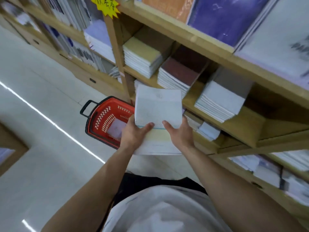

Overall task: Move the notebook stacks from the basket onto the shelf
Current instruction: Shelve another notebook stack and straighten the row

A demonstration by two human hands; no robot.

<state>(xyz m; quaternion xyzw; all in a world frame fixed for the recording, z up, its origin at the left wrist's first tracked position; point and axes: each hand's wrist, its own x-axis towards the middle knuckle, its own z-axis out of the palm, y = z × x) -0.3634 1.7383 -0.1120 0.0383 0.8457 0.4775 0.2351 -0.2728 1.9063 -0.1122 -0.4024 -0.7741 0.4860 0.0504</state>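
The wooden shelf [247, 121] has several boards. On the middle board three flat stacks of notebooks lie side by side: a yellow stack [142, 54], then a dark red stack [180, 72], then a grey stack [224, 97]. On the board above, large books stand upright, among them an orange book [165, 7] and a purple book [222, 19]. On the board below lies a pale stack [207, 131], which is blurred. The floor [41, 101] is pale and shiny. A red basket [103, 118] with a black handle stands on it, just beside the foot of the shelf.

Two hands [134, 133] [181, 133], one held notebook stack [158, 106], one basket [103, 118].
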